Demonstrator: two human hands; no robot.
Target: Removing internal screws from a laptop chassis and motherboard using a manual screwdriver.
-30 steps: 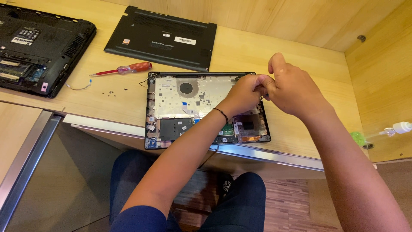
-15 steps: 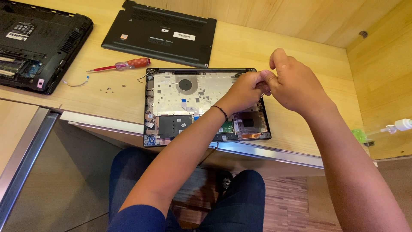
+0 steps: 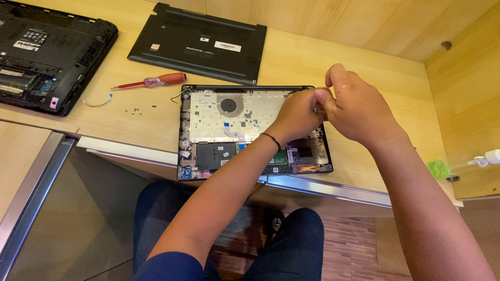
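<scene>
An opened laptop chassis (image 3: 219,119) lies on the wooden desk, its metal keyboard plate, fan opening and circuit boards exposed. Both my hands meet above its upper right corner. My left hand (image 3: 296,113) reaches in from below, its fingertips pinched on a small pale part (image 3: 316,104) that is mostly hidden. Coming from the right, my right hand (image 3: 359,109) pinches the same spot, thumb raised. I cannot tell what the part is. A dark band circles my left wrist.
A red-handled screwdriver (image 3: 156,80) and several tiny screws (image 3: 136,110) lie left of the chassis. A black bottom cover (image 3: 198,41) rests behind it, and another open black laptop (image 3: 47,52) sits far left. A green item (image 3: 438,168) and a white bottle (image 3: 489,157) are at the right.
Both hands stay pinched together at the chassis's upper right corner, with only small finger movements. The view has shifted slightly.
</scene>
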